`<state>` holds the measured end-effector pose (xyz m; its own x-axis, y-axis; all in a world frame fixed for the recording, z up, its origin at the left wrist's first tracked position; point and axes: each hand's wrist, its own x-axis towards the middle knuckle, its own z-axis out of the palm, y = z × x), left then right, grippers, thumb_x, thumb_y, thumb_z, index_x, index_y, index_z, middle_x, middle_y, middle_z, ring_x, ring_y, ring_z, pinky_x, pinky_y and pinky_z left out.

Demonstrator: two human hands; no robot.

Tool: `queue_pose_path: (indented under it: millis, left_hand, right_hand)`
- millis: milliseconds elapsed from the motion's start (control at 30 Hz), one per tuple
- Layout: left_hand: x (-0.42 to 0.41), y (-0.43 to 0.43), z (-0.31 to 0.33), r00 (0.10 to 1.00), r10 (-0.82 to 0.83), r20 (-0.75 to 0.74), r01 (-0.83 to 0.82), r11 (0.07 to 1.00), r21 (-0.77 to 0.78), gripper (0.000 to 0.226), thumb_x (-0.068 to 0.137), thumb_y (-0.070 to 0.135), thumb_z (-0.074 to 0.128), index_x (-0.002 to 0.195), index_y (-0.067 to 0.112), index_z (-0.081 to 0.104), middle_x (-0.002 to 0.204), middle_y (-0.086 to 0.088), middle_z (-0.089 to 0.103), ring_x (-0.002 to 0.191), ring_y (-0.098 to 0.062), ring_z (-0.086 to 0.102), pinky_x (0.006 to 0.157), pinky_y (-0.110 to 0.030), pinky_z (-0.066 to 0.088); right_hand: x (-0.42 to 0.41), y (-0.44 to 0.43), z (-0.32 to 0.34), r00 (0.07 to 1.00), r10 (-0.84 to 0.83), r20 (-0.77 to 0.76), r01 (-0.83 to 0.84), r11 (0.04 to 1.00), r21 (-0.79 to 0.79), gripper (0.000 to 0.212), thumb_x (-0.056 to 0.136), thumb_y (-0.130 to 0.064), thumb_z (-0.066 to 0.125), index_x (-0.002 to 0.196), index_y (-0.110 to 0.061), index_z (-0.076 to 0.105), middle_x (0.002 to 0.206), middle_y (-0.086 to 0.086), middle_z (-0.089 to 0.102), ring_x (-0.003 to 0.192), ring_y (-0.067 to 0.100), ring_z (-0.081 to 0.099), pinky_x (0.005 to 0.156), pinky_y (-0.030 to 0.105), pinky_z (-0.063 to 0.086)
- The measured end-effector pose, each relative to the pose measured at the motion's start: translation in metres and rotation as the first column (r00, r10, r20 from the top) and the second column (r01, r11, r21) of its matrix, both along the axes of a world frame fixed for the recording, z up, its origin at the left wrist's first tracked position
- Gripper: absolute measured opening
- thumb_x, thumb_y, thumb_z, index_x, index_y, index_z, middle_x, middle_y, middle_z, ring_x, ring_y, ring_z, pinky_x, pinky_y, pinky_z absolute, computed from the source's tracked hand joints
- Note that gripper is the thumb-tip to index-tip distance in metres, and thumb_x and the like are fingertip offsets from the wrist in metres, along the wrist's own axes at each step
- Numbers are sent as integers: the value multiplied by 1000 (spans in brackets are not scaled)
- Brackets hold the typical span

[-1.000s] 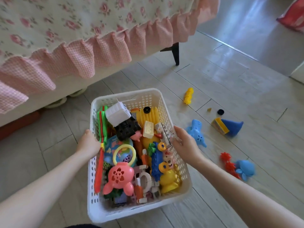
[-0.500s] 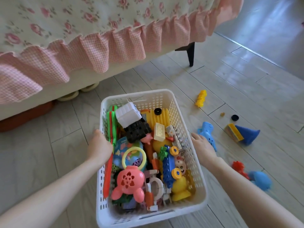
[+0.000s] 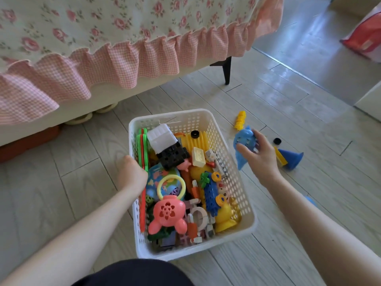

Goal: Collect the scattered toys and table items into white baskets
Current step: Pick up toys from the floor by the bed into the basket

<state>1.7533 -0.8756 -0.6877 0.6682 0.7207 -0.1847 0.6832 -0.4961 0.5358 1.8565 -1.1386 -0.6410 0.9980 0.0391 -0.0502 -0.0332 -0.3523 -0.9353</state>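
A white perforated basket [image 3: 231,153] full of several colourful toys stands on the floor in front of me. My left hand [image 3: 132,174] grips its left rim. To the right of the basket, my right hand [image 3: 258,155] holds a light blue dolphin toy [image 3: 243,143] with fingers and thumb curled round it. Loose on the floor to the right lie a yellow knobbly piece [image 3: 240,119], a small black cap [image 3: 277,140] and a blue cone with a yellow block [image 3: 290,159]. A blue toy [image 3: 310,200] peeks out from behind my right forearm.
A bed or sofa with a floral cover and pink gingham frill [image 3: 123,60] runs along the top left, with a dark leg [image 3: 226,70] at its corner. A red and pink bag [image 3: 365,36] lies at the far right. The floor is pale wood planks.
My right hand has let go of the basket's right rim, moved right and taken hold of the blue dolphin toy. My left hand stays on the left rim.
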Motion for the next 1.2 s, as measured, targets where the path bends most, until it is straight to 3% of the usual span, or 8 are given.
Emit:
queue_pose_path:
  millis: [200, 333, 433, 600, 700, 833, 933, 1200]
  left_hand:
    - [0, 2, -4, 999, -9, 37, 10, 999, -41, 18, 83, -3, 47, 94, 6, 37, 76, -6, 43, 74, -31, 53, 58, -37, 44]
    - [-1, 5, -4, 999, 1, 51, 2, 998, -62, 19, 82, -4, 48, 96, 5, 39, 82, -6, 45, 72, -30, 49, 59, -35, 37]
    - [0, 6, -4, 999, -9, 39, 11, 999, -50, 22, 82, -4, 48, 103, -1, 42, 103, -19, 52, 90, -38, 55, 62, -34, 35]
    - [0, 5, -6, 1000, -4, 1, 4, 998, -64, 26, 83, -4, 43, 109, -1, 40, 104, -21, 56, 92, -39, 56, 63, -35, 33]
    - [-1, 6, -5, 1000, -2, -2, 2, 997, -79, 29, 83, -5, 42, 112, -1, 39, 104, -22, 56, 92, -39, 56, 63, -36, 34]
    - [-1, 5, -3, 1000, -14, -19, 12, 996, -84, 37, 84, -6, 41, 120, -3, 37, 105, -22, 56, 93, -39, 56, 60, -36, 35]
    - [-1, 5, -2, 1000, -19, -20, 17, 996, -87, 39, 84, -6, 42, 123, -3, 35, 105, -21, 57, 92, -38, 57, 59, -37, 36]
    - [-2, 3, -2, 1000, -24, -1, 24, 996, -87, 35, 86, -5, 42, 120, -1, 37, 103, -19, 57, 89, -35, 59, 57, -36, 39]
  right_hand:
    - [-40, 52, 40, 880, 375, 291, -272, 901, -338, 59, 78, -12, 70, 133, -9, 47, 127, 2, 51, 114, 13, 47, 95, 19, 39]
    - [-76, 84, 38, 563, 822, 87, -562, 458, -689, 65, 77, -17, 66, 138, -12, 43, 142, 10, 42, 130, 28, 39, 105, 37, 31]
    - [-101, 96, 19, 333, 939, -85, -555, 122, -823, 61, 83, -20, 60, 140, -16, 39, 146, 9, 35, 135, 26, 31, 108, 44, 24]
    - [-121, 105, -2, 157, 961, -228, -514, -118, -850, 60, 83, -12, 54, 140, -20, 36, 153, 5, 23, 141, 20, 15, 112, 51, 7]
    - [-124, 109, 3, 183, 966, -184, -699, -4, -715, 59, 79, -17, 61, 136, -17, 45, 149, 10, 33, 139, 23, 25, 111, 47, 19]
    - [-111, 110, 8, 593, 805, -9, -667, 486, -565, 45, 86, -23, 61, 129, -14, 54, 142, 6, 44, 133, 22, 37, 108, 36, 33]
    - [-101, 109, 2, 660, 719, -218, -663, 421, -619, 64, 86, -43, 58, 142, -20, 35, 150, 4, 29, 138, 24, 26, 109, 34, 25]
    - [-86, 105, 9, 516, 761, -393, -812, 288, -508, 64, 83, -42, 63, 139, -19, 39, 137, 0, 44, 122, 16, 43, 88, 21, 33]
